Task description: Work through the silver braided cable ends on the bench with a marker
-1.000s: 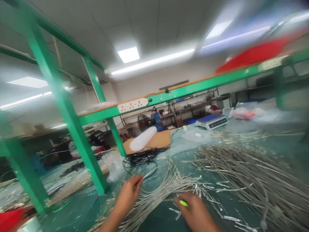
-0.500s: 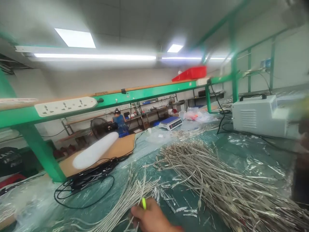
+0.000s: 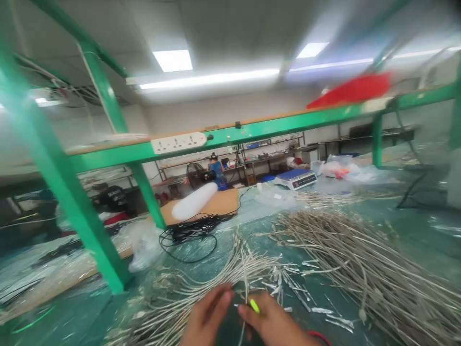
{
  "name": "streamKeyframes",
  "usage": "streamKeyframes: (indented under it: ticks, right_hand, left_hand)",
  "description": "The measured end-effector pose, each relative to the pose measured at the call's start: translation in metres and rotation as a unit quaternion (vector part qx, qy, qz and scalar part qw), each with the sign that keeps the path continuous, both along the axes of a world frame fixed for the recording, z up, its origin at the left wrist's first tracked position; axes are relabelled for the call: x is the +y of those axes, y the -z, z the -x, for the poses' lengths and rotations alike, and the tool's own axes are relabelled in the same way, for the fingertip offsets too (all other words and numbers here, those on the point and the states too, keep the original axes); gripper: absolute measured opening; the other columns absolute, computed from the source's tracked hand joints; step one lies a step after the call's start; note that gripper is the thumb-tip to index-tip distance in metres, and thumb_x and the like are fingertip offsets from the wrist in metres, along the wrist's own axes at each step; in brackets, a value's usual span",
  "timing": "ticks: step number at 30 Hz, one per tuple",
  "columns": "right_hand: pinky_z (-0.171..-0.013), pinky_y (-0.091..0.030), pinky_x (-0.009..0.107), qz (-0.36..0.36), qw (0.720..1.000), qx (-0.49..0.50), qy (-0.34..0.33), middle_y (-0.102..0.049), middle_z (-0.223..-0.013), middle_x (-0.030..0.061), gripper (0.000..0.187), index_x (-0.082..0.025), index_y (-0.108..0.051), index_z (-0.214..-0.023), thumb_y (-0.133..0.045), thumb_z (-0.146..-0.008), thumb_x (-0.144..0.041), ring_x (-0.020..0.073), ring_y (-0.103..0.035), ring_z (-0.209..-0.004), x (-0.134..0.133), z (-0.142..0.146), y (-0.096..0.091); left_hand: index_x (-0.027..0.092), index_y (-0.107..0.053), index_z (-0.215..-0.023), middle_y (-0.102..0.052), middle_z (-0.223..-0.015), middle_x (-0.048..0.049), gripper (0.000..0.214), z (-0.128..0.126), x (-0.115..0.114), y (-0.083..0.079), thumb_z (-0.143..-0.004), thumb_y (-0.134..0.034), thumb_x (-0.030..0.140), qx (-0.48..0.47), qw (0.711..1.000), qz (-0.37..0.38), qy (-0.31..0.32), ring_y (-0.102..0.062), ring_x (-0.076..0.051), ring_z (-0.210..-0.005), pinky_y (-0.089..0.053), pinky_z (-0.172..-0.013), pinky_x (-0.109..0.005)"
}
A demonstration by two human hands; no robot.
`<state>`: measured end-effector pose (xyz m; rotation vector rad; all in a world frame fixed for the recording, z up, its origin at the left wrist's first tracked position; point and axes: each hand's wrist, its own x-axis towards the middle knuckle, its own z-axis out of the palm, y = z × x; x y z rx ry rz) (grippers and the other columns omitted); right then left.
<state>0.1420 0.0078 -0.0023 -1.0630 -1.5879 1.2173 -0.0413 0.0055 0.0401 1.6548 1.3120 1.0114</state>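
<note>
My right hand is closed around a thin whitish cable that stands up between the hands. A bright yellow-green piece sticks out from its fingers; the rest of that object is hidden. Close by on the left, my left hand has its fingers curled together near the cable, and what they pinch, if anything, cannot be seen. Beneath and beyond the hands lies a fanned bundle of whitish cables. Silvery foil scraps are scattered just right of it.
A large cable pile covers the right side. Black cables lie by a green post. Farther back are a white foam roll, a scale and plastic bags. A shelf beam carries a power strip.
My left hand has come into view beside the right hand. The view has turned left, so the table's contents appear farther right. The right hand keeps the cable and yellow-green piece.
</note>
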Motion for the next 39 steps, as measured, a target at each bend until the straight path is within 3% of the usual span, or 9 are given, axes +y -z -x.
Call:
streamKeyframes:
  ticks: [4,8,12,16,19,23,28,30,39]
  right_hand:
    - [-0.048,-0.031,0.02,-0.032,0.995,-0.081,-0.045,-0.056,-0.054,-0.0029,0.027,-0.017,-0.06,-0.061,-0.058,-0.08,-0.036,0.011,-0.046,-0.049,0.001,0.0,0.006]
    - [-0.049,-0.032,0.021,-0.066,0.99,-0.12,-0.038,-0.058,-0.056,-0.0017,0.029,-0.017,-0.059,-0.058,-0.057,-0.082,-0.034,0.0118,-0.048,-0.051,0.001,-0.002,0.006]
    - [-0.063,-0.042,0.025,-0.087,0.987,-0.124,0.049,-0.065,-0.068,0.0031,0.041,-0.019,-0.061,-0.071,-0.038,-0.095,-0.043,0.0173,-0.057,-0.064,-0.007,-0.009,-0.008]
    - [-0.068,-0.048,0.026,-0.148,0.967,-0.021,0.207,-0.069,-0.077,0.0045,0.042,-0.022,-0.066,-0.077,-0.038,-0.095,-0.048,0.0211,-0.063,-0.072,-0.018,-0.016,-0.026]
    - [-0.07,-0.049,0.028,-0.126,0.959,0.018,0.253,-0.07,-0.073,0.0046,0.049,-0.022,-0.07,-0.081,-0.032,-0.096,-0.05,0.0224,-0.064,-0.073,-0.022,-0.021,-0.03]
    - [-0.059,-0.049,0.025,-0.101,0.969,0.045,0.221,-0.063,-0.062,0.003,0.053,-0.02,-0.068,-0.075,-0.028,-0.098,-0.047,0.0188,-0.062,-0.061,-0.022,-0.023,-0.029]
    - [-0.066,-0.049,0.024,-0.262,0.954,-0.005,0.149,-0.065,-0.078,0.0043,0.023,-0.02,-0.064,-0.081,-0.048,-0.093,-0.03,0.0187,-0.063,-0.073,-0.021,-0.02,-0.031]
    - [-0.07,-0.05,0.024,-0.291,0.946,-0.037,0.134,-0.065,-0.082,0.0043,0.008,-0.021,-0.063,-0.088,-0.055,-0.089,-0.021,0.0185,-0.064,-0.077,-0.022,-0.021,-0.031]
    - [-0.075,-0.05,0.024,-0.296,0.948,-0.032,0.11,-0.063,-0.088,0.0028,0.016,-0.024,-0.061,-0.098,-0.051,-0.089,-0.014,0.0171,-0.064,-0.083,-0.023,-0.02,-0.031]
  left_hand:
    - [0.018,-0.076,-0.095,-0.077,-0.097,-0.0123,0.044,-0.042,0.011,0.002,-0.069,-0.071,0.053,-0.164,0.984,0.066,0.027,-0.067,-0.032,-0.096,-0.052,-0.083,-0.037]
    - [0.019,-0.077,-0.091,-0.077,-0.085,-0.0104,0.032,-0.042,0.008,0.02,-0.073,-0.071,0.044,-0.214,0.973,0.074,0.034,-0.068,-0.028,-0.087,-0.05,-0.079,-0.034]
    - [0.018,-0.075,-0.088,-0.073,-0.073,-0.0058,0.031,-0.034,0.005,0.03,-0.071,-0.073,0.044,-0.222,0.973,0.051,-0.017,-0.065,-0.022,-0.071,-0.05,-0.069,-0.031]
    - [0.014,-0.072,-0.092,-0.061,-0.058,0.0008,0.033,-0.039,0.002,0.031,-0.078,-0.066,0.044,-0.207,0.977,0.053,-0.008,-0.055,-0.015,-0.048,-0.044,-0.053,-0.026]
    - [0.013,-0.07,-0.099,-0.055,-0.055,0.0025,0.039,-0.045,-0.002,0.031,-0.083,-0.058,0.047,-0.206,0.977,0.059,-0.021,-0.051,-0.014,-0.045,-0.04,-0.047,-0.024]
    - [0.013,-0.07,-0.091,-0.053,-0.056,0.0025,0.037,-0.046,-0.005,0.032,-0.083,-0.058,0.047,-0.161,0.986,0.033,-0.017,-0.048,-0.013,-0.044,-0.038,-0.045,-0.023]
    - [0.014,-0.067,-0.08,-0.049,-0.054,0.004,0.037,-0.047,-0.005,0.034,-0.079,-0.06,0.05,-0.137,0.99,0.013,-0.037,-0.042,-0.01,-0.042,-0.032,-0.042,-0.021]
    - [0.014,-0.066,-0.077,-0.048,-0.055,0.0041,0.035,-0.047,-0.005,0.033,-0.08,-0.059,0.049,-0.128,0.991,0.014,-0.033,-0.041,-0.01,-0.042,-0.031,-0.041,-0.02]
    - [0.014,-0.066,-0.077,-0.046,-0.054,0.0044,0.034,-0.047,-0.005,0.033,-0.082,-0.058,0.046,-0.124,0.992,0.016,-0.029,-0.04,-0.01,-0.043,-0.031,-0.04,-0.02]
